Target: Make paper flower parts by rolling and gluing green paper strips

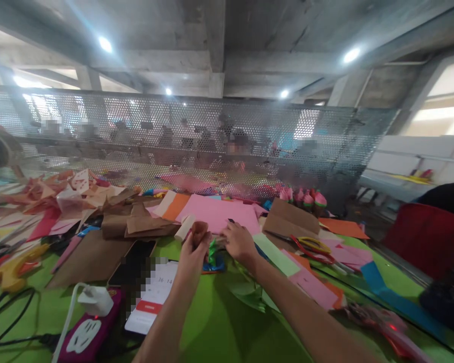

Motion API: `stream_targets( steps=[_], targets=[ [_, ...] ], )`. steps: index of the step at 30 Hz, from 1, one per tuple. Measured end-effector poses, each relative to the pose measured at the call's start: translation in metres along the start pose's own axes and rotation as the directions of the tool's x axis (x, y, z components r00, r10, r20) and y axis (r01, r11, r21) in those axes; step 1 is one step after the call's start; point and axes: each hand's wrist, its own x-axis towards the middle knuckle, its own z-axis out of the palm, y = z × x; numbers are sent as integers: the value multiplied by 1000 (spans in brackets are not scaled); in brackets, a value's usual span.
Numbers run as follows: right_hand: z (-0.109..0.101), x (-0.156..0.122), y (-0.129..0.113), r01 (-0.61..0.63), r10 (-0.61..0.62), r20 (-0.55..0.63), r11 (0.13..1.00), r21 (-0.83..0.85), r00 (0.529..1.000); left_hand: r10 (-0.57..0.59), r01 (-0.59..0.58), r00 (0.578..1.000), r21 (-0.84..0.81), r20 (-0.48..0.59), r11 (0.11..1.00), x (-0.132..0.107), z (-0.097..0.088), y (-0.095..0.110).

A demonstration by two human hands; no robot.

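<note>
My left hand (192,252) is closed around a small brown folded paper piece (200,231), held upright above the green table (219,322). My right hand (239,241) lies beside it to the right, fingers curled down onto a pink paper sheet (219,214), near a dark pen-like object. Whether the right hand holds anything is hidden. A small green paper shape on blue foil (213,257) lies between the two hands.
Brown paper sheets (136,224), a phone (134,269), a card (155,297) and a purple power strip with white plug (89,322) lie left. Scissors (312,246) and coloured strips lie right. A perforated metal screen (212,141) stands behind, with people beyond.
</note>
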Motion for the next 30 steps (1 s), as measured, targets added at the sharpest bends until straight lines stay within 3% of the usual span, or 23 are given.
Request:
stream_targets(
  steps=[4,7,10,14,17,20,26,30],
  targets=[
    [-1,5,4,-74,84,-45,980,187,995,-29,28,998,-23,-47,999,3,-2,-3],
    [-14,1,10,-128,176,-86,907,402,981,-53,51,995,-29,-86,998,5,-3,-5],
    [-32,-16,11,-115,217,-87,767,631,972,-88,85,993,-33,-81,996,3,-2,-8],
    [-51,-53,-1,-79,207,-45,551,831,977,-171,171,985,-36,18,985,-9,9,-14],
    [-55,-77,-10,-77,192,-9,435,897,981,-234,238,967,-27,104,971,-20,17,-21],
    [-51,-90,-10,-86,185,16,374,923,983,-264,270,951,-16,163,963,-27,20,-26],
    [-39,-93,7,-100,245,9,361,927,969,-202,208,960,-9,195,978,-27,20,-26],
    [-34,-96,6,-110,287,5,352,930,958,-149,160,955,-24,258,987,-28,22,-25]
  ],
)
